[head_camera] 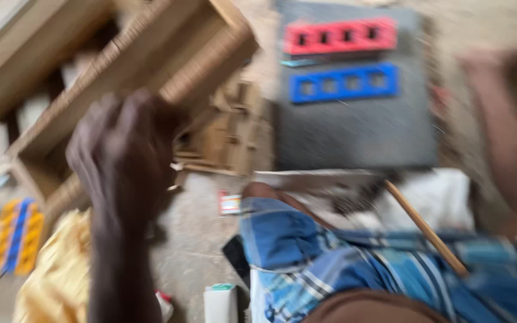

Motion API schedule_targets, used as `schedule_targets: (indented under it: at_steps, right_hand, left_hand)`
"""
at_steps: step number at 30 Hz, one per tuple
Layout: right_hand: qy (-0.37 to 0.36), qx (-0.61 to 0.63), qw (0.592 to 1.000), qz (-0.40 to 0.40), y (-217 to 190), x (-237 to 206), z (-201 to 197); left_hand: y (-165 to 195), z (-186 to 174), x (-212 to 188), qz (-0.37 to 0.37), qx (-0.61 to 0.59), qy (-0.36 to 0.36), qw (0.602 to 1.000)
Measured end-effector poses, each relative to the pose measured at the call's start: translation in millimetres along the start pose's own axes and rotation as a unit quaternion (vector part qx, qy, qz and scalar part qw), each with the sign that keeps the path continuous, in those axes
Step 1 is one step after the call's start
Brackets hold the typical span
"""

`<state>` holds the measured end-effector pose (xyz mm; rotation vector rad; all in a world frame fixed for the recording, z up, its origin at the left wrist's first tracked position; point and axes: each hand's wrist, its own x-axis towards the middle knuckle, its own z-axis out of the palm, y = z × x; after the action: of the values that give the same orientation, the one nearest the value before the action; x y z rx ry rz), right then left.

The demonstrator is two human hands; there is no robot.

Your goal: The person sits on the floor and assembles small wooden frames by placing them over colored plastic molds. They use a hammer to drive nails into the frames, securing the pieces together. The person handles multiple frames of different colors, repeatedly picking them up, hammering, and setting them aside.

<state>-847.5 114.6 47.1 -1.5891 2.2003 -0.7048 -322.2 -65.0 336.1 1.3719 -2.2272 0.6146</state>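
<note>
Dusty floor (198, 239) is seen under a blurred left hand (124, 152), fingers curled shut on nothing visible, raised before a wooden frame (151, 66) at eleven o'clock; the right hand (504, 119) at three o'clock cannot be told, and a dark board (354, 131) bearing red and blue strips lies untouched at one o'clock.

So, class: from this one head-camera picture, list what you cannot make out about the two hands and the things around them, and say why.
1. Left hand: head view, motion blur hides whether its closed grip holds anything.
2. Right hand: smeared and cut off by the right edge; grip unreadable.
3. Thin wooden stick: its upper end disappears under the dark grey board.
4. Red and blue rectangular frames: detail blurred.
</note>
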Motion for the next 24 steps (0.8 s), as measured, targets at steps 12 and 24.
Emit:
schedule_targets:
  at_steps: [12,24]
  right_hand:
    - [-0.295,0.033,0.951,0.086,-3,9,137]
    - [-0.152,0.306,0.921,0.189,-14,10,107]
  left_hand:
    - [203,392,-114,0.019,-0.261,-0.147,0.954]
    - [169,430,-95,0.084,-0.144,-0.193,0.967]
